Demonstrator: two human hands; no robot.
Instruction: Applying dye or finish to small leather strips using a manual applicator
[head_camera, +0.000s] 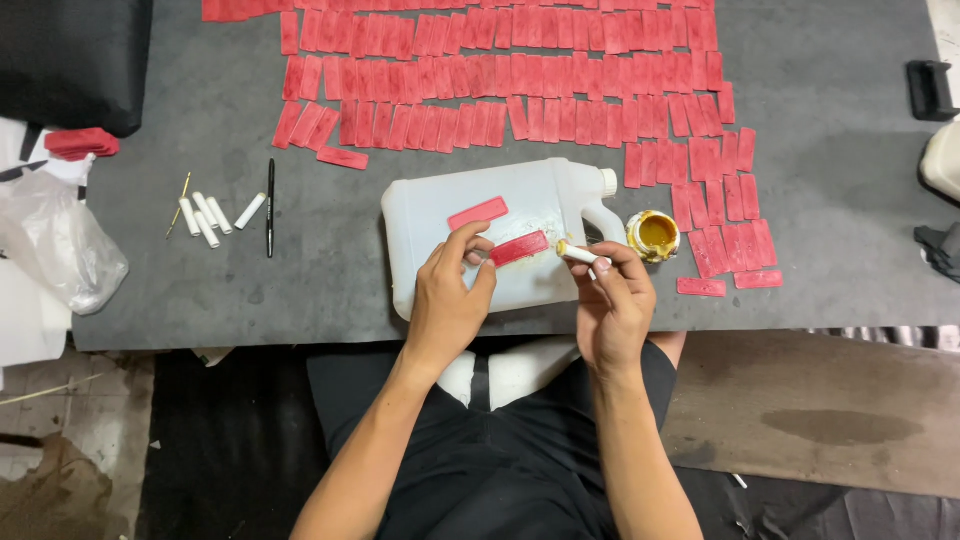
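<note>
Item one: my left hand (447, 300), fingers closed lightly on a red strip (519, 248), pinning it flat against the side of a white plastic jug (430, 215) that lies on its side on the grey worktop (250, 290) just in front of me.

Item two: my right hand (612, 300), fingers pinched shut round a short white stick (577, 252), its yellowed tip touching the right end of that strip.

Item three: a second red strip (477, 213), loose on the jug's upper face, just above the first, lying at the same slant.

Item four: a small open pot of yellow paste (653, 234), on the worktop, just beside the jug's handle and cap.

Item five: many red strips in rows (520, 70), covering the far part of the worktop and running down its right side; a few strays (701, 287) near the pot.

Item six: a cluster of white sticks (205, 215) to my left, well apart from the jug, with a thin brass-coloured pin (178, 204) on one side and a black pen (270, 207) on the other.

Item seven: a clear plastic bag (55, 245) at the left edge; a small stack of red pieces (82, 142) above it.
</note>
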